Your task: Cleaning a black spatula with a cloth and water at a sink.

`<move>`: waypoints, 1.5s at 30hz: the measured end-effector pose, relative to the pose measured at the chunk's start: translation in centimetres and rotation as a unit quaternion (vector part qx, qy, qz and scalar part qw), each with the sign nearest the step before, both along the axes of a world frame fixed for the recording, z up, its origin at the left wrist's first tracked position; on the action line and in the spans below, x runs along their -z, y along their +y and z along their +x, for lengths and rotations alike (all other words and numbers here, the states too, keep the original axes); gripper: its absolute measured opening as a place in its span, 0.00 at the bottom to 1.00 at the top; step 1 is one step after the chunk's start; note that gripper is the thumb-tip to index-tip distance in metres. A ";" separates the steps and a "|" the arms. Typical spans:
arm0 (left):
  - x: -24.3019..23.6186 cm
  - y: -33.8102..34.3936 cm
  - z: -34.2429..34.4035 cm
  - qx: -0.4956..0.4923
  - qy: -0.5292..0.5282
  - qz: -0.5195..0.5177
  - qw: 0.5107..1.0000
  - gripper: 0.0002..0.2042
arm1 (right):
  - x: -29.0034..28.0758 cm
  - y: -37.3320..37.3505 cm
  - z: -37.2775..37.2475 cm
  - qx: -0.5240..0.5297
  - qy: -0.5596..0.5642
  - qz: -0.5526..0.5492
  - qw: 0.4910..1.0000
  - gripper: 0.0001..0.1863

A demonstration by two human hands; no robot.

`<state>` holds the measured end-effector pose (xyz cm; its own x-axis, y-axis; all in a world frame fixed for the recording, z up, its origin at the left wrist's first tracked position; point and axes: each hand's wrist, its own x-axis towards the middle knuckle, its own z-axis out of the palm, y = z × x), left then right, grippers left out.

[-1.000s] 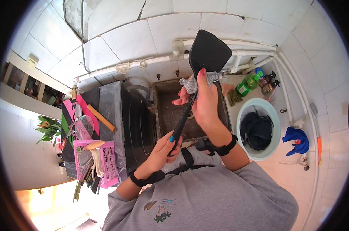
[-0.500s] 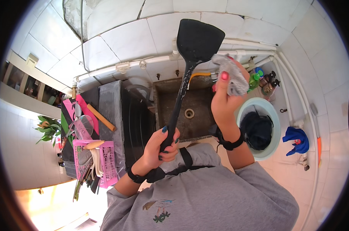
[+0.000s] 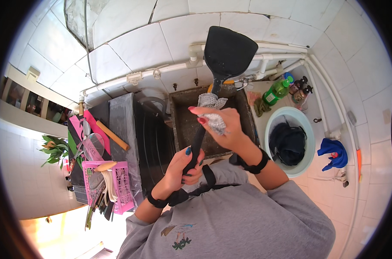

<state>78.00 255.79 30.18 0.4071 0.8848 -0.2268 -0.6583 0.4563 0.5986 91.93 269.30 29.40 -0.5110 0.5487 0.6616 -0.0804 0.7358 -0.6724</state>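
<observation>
My left hand [image 3: 184, 169] is closed round the lower end of the handle of a black spatula [image 3: 228, 52], a wide wok turner. Its broad blade points up and away, in front of the tiled wall. My right hand [image 3: 224, 125] grips a crumpled light grey cloth [image 3: 211, 101], which is wrapped round the middle of the handle just below the blade. Beneath both hands is a dark stone sink [image 3: 185, 116], its drain hidden behind my right hand and the handle.
To the left, a pink basket [image 3: 126, 196] of utensils stands by a dark counter with a wooden rolling pin [image 3: 112, 134]. On the right are a pale blue basin [image 3: 309, 162] with dark cloth, a green bottle [image 3: 276, 92] and pump bottles. White pipes [image 3: 161, 69] run along the wall.
My right hand has brought the cloth down and left onto the spatula handle, from beside the blade. The spatula has shifted slightly right and down, still in my left hand.
</observation>
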 end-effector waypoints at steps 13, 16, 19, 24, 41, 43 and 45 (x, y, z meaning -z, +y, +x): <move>-0.9 -0.9 0.1 0.027 -0.019 -0.007 0.999 0.19 | -2.8 -2.3 0.5 -0.027 0.073 -0.223 0.972 0.06; -1.0 -0.6 0.0 0.026 -0.029 0.003 0.999 0.19 | -1.8 -3.2 0.3 -0.068 0.038 -0.100 0.992 0.10; -0.7 -0.9 -0.1 0.026 -0.036 0.011 0.999 0.18 | -2.8 -2.7 1.5 -0.063 -0.032 -0.027 0.997 0.08; -1.1 -1.7 0.4 0.053 -0.038 -0.004 0.998 0.19 | -4.5 0.7 2.2 0.015 0.081 -0.104 0.991 0.10; -1.9 -1.9 0.1 0.069 -0.062 -0.023 0.995 0.19 | -5.1 0.9 2.0 0.050 0.083 -0.170 0.981 0.07; -1.9 -1.8 0.2 0.062 -0.070 -0.028 0.995 0.19 | -4.3 -0.3 1.2 0.039 0.098 -0.248 0.963 0.07; -1.9 -2.0 0.2 0.055 -0.072 -0.029 0.995 0.19 | -3.2 -2.1 -0.1 0.056 0.109 -0.134 0.983 0.10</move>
<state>78.20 253.79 32.05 0.5322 0.8206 -0.2084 -0.6802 0.5610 0.4718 91.88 267.19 32.62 -0.2996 0.7626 0.5734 -0.1735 0.5474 -0.8187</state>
